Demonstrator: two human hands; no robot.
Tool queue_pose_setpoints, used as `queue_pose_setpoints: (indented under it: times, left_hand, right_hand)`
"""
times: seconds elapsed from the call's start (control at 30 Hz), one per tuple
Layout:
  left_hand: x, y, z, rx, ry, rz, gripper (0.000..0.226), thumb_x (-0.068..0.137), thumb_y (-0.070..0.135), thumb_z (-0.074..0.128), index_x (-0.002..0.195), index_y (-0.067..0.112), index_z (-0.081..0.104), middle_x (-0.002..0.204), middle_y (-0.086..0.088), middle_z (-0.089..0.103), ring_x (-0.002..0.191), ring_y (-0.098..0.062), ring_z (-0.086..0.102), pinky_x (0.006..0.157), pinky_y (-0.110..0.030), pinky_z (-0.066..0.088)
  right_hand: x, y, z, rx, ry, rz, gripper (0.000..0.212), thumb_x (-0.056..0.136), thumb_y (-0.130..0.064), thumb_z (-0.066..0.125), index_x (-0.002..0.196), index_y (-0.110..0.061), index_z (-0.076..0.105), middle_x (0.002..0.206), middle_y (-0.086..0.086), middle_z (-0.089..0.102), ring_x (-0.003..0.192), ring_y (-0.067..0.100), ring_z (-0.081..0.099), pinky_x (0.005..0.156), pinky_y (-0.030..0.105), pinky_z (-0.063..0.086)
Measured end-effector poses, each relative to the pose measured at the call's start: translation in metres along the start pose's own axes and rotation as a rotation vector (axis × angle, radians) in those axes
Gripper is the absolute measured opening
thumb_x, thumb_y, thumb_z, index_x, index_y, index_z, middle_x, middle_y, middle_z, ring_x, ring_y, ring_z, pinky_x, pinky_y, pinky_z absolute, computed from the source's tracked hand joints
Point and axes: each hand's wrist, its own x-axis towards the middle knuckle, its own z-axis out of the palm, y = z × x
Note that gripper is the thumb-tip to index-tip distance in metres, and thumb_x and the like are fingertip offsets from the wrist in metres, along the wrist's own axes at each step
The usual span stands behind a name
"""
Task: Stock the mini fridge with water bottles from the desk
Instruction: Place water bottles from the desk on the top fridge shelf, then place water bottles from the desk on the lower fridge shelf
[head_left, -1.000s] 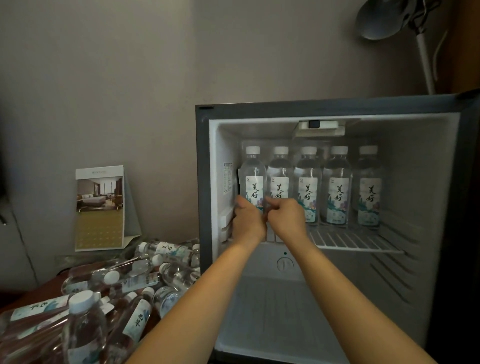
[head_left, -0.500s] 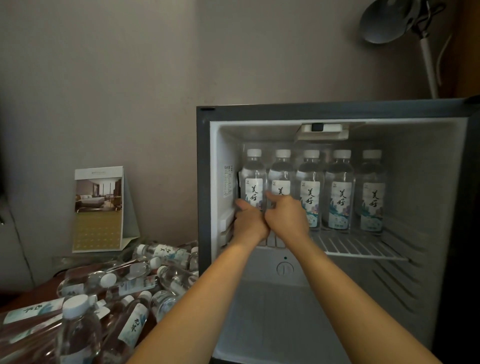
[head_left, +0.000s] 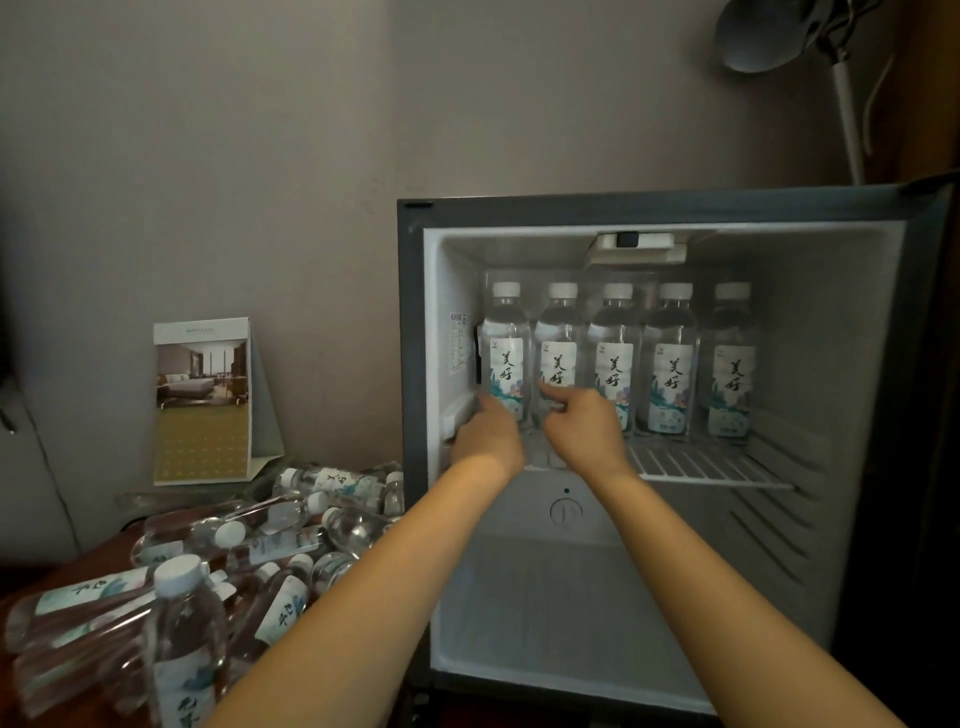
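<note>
Five clear plastic water bottles with white caps (head_left: 616, 358) stand in a row on the white wire shelf (head_left: 706, 465) of an open grey mini fridge (head_left: 670, 208). The left hand (head_left: 485, 436) and right hand (head_left: 584, 428), fingers loosely curled, touch the two leftmost bottles. More bottles (head_left: 234, 551) lie heaped on the counter (head_left: 78, 564).
</note>
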Motion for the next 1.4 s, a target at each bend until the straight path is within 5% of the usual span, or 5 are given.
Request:
queue_pose_setpoints:
  times: [0.17, 0.53, 0.87, 1.07, 1.4]
  left_hand:
    - [-0.057, -0.013, -0.019, 0.048, 0.257, 0.308, 0.016, 0.093, 0.015, 0.048, 0.105, 0.009, 0.057, 0.108, -0.012, 0.061, 0.097, -0.03, 0.059, 0.078, -0.038, 0.049]
    - [-0.154, -0.181, -0.008, -0.08, 0.48, 0.306, 0.042, 0.054, -0.005, 0.046, 0.054, 0.029, 0.023, 0.052, 0.009, 0.03, 0.051, -0.008, 0.035, 0.043, -0.026, 0.025]
    - [-0.185, -0.245, 0.03, -0.149, 0.072, 0.078, 0.027, 0.084, 0.002, 0.051, 0.099, 0.021, 0.065, 0.099, 0.009, 0.062, 0.09, -0.009, 0.058, 0.075, -0.013, 0.043]
    - [-0.189, -0.246, 0.074, -0.158, 0.006, -0.036, 0.055, 0.09, 0.031, 0.051, 0.142, 0.016, 0.038, 0.131, 0.001, 0.057, 0.12, -0.012, 0.053, 0.101, -0.028, 0.042]
    - [-0.199, -0.247, 0.072, -0.196, 0.044, -0.063, 0.052, 0.085, 0.03, 0.06, 0.135, 0.022, 0.048, 0.111, 0.002, 0.069, 0.105, -0.007, 0.061, 0.082, -0.011, 0.04]
  right_hand:
    - [-0.03, -0.001, 0.012, 0.096, 0.032, 0.024, 0.035, 0.089, -0.002, 0.046, 0.117, -0.011, 0.066, 0.105, 0.017, 0.07, 0.08, 0.026, 0.063, 0.084, 0.039, 0.052]
    - [-0.131, -0.01, 0.081, 0.426, -0.23, 0.038, 0.023, 0.097, -0.008, 0.044, 0.105, -0.02, 0.062, 0.059, 0.002, 0.055, 0.037, 0.002, 0.047, 0.041, 0.015, 0.04]
    - [-0.191, 0.003, 0.158, -0.042, -0.435, 0.213, 0.035, 0.093, -0.033, 0.05, 0.121, -0.011, 0.055, 0.117, 0.009, 0.063, 0.107, 0.026, 0.059, 0.083, 0.03, 0.045]
    - [-0.199, 0.005, 0.172, -0.025, -0.521, 0.429, 0.052, 0.086, -0.049, 0.056, 0.119, -0.011, 0.041, 0.116, 0.011, 0.061, 0.103, 0.028, 0.061, 0.087, 0.04, 0.052]
    - [-0.206, 0.011, 0.162, 0.275, -0.549, 0.607, 0.049, 0.08, -0.037, 0.07, 0.112, -0.011, 0.044, 0.111, 0.009, 0.062, 0.096, 0.022, 0.064, 0.084, 0.041, 0.055]
